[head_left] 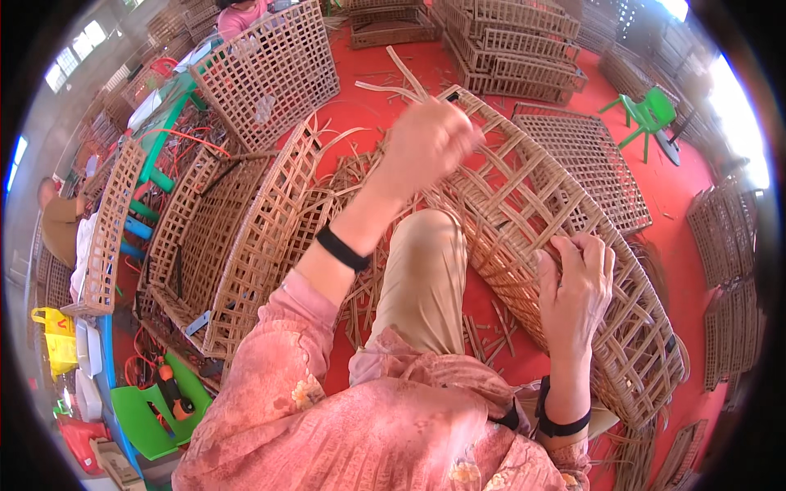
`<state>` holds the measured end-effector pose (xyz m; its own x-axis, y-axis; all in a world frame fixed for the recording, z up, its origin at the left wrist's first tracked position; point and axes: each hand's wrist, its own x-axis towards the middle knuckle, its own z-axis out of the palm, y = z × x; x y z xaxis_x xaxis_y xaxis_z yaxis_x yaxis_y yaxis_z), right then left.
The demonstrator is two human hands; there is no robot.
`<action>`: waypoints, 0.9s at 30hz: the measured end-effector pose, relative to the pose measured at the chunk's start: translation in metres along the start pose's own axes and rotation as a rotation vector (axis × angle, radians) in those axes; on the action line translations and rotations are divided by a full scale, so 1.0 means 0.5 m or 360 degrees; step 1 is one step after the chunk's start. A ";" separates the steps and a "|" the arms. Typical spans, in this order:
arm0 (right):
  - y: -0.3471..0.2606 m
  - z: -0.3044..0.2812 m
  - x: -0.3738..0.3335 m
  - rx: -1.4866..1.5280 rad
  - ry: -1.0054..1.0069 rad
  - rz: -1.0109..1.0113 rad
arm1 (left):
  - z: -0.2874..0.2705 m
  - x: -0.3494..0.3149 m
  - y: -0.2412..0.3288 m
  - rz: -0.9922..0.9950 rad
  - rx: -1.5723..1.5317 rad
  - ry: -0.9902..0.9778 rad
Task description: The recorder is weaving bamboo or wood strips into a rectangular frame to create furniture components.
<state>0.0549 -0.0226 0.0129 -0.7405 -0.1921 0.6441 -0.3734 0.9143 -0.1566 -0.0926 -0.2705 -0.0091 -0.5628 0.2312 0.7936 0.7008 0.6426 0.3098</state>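
A long brown wicker basket (534, 192) with an open lattice of doubled strips lies slantwise across the right of my lap. My right hand (577, 282) is closed on its lattice, thumb and fingers bent around the strips. Above the basket's far left end is my left hand (427, 146), blurred by motion. Its fingers are smeared, so whether they hold a strip is unclear. Loose pale strips (407, 72) stick up just beyond that hand. My knee (426, 245) shows between the two forearms.
Another open wicker basket (274, 237) and an upright lattice panel (270, 74) stand at left. Cut strips litter the red floor (491, 315). Stacked baskets (516, 45) and a green chair (647, 114) are farther off. An orange-and-black tool (174, 389) rests on a green stool (147, 421).
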 end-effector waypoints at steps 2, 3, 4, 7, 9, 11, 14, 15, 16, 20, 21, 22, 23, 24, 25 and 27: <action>-0.009 0.009 0.003 0.0060 -0.0013 -0.0018 | -0.020 0.023 -0.075 -0.0590 0.0023 0.0323; -0.012 0.010 0.005 0.0074 -0.0029 -0.0020 | -0.028 0.038 -0.129 -0.0752 0.0152 0.0433; -0.014 0.010 0.006 0.0073 -0.0029 -0.0019 | -0.041 0.059 -0.171 -0.0752 0.0151 0.0432; -0.012 0.011 0.006 0.0036 -0.0039 -0.0021 | -0.046 0.079 -0.231 -0.1424 0.0260 -0.0487; -0.009 0.012 0.007 0.0039 -0.0052 -0.0005 | -0.027 0.069 -0.233 -0.1531 -0.0869 -0.0185; -0.009 0.012 0.008 0.0035 -0.0050 -0.0008 | -0.033 0.061 -0.230 -0.1467 -0.1033 -0.0151; -0.006 0.009 0.007 0.0031 -0.0050 -0.0006 | -0.055 0.039 -0.189 -0.1361 -0.1046 0.0454; -0.005 0.008 0.005 0.0032 -0.0051 -0.0004 | -0.065 0.025 -0.184 -0.1346 -0.1083 0.0559; -0.007 0.005 0.004 0.0042 -0.0056 0.0000 | -0.076 0.001 -0.186 -0.1419 -0.1099 0.0637; -0.015 0.008 0.003 0.0007 -0.0085 -0.0026 | -0.060 -0.095 -0.222 -0.1681 -0.1418 0.0887; -0.014 0.007 -0.001 -0.0024 -0.0056 -0.0076 | -0.049 -0.106 -0.221 -0.1697 -0.1512 0.0869; -0.011 0.007 -0.005 -0.0051 -0.0064 -0.0054 | -0.041 -0.099 -0.212 -0.1680 -0.1540 0.0884; -0.009 0.009 -0.006 -0.0060 -0.0071 -0.0040 | -0.036 -0.089 -0.203 -0.1663 -0.1567 0.0900; -0.009 0.011 -0.005 -0.0066 -0.0052 -0.0075 | -0.044 -0.083 -0.199 -0.1654 -0.1499 0.0923; -0.008 0.019 -0.005 -0.0054 -0.0036 -0.0117 | -0.064 -0.084 -0.202 -0.1646 -0.1412 0.0954; -0.007 0.011 -0.005 -0.0102 -0.0067 -0.0101 | -0.080 -0.065 -0.216 -0.1602 -0.1396 0.0917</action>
<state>0.0551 -0.0274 0.0077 -0.7399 -0.2640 0.6187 -0.3847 0.9206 -0.0673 -0.1324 -0.3768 -0.0475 -0.8655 -0.4941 0.0820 0.2794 -0.3405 0.8978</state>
